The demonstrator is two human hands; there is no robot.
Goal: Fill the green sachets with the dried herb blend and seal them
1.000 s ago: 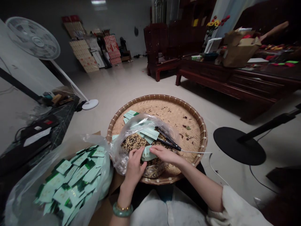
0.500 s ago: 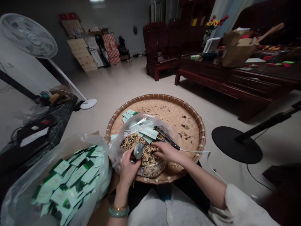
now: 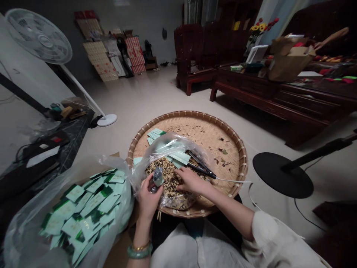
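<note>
"Where are the hands?"

"Apart, but only just; the left hand (image 3: 149, 195) is curled, its fingers and thumb closed around a small silvery-green sachet (image 3: 158, 177), whose top shows above the grip; a pale green bangle (image 3: 139, 252) and a thin gold bracelet sit on that wrist."

"And the right?"

"Open, fingers spread, pressing on a loose brown, black and tan grain-like mix (image 3: 170, 185) inside a clear plastic bag (image 3: 164, 145); a black tong-shaped tool with a white cord (image 3: 201, 167) lies just beside those fingers, at the bag's mouth."

"What else is in the bag?"

"Flat pale green cards (image 3: 180, 157); more of them lie outside it on a round woven bamboo tray (image 3: 214, 137), which bears the bag and is scattered with dark flecks and leaf bits."

"Anything by the left hand?"

"A second, larger clear plastic bag (image 3: 122, 197), full of pale green packets with dark green edges (image 3: 83, 212), resting on brown cardboard (image 3: 117, 238)."

"And the room?"

"A pale tiled floor (image 3: 156, 96) runs out to a white pedestal fan (image 3: 39, 37); a round black stand base (image 3: 283, 175) sits right of the tray; beyond are a dark red wooden bench (image 3: 248, 87) carrying an open cardboard box (image 3: 290, 63), and flattened cartons (image 3: 97, 61) against the far wall."
</note>
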